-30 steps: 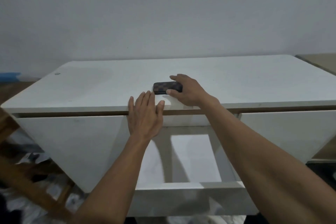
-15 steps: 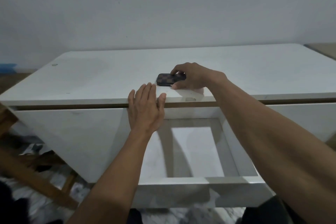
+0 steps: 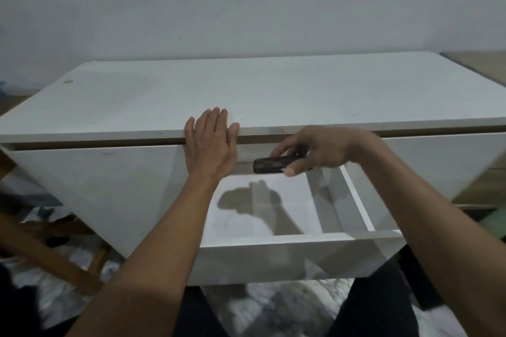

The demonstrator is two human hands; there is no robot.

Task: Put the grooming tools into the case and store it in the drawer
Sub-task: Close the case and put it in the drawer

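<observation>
A small dark checkered case (image 3: 269,165) is held flat in my right hand (image 3: 319,150), just below the tabletop's front edge and over the back of the open white drawer (image 3: 298,241). The drawer is pulled out toward me and its inside looks bare, with only the shadow of my hand on its floor. My left hand (image 3: 210,145) lies flat with its fingers spread on the front edge of the white desk top (image 3: 246,90), to the left of the case. No loose grooming tools are visible.
A closed white drawer front (image 3: 95,186) sits to the left of the open one, another at the right (image 3: 451,161). A wooden frame (image 3: 49,254) and clutter lie on the floor at lower left. A plain wall rises behind the desk.
My right hand has lifted the case off the desk top and brought it down over the open drawer. The left hand has stayed on the desk edge.
</observation>
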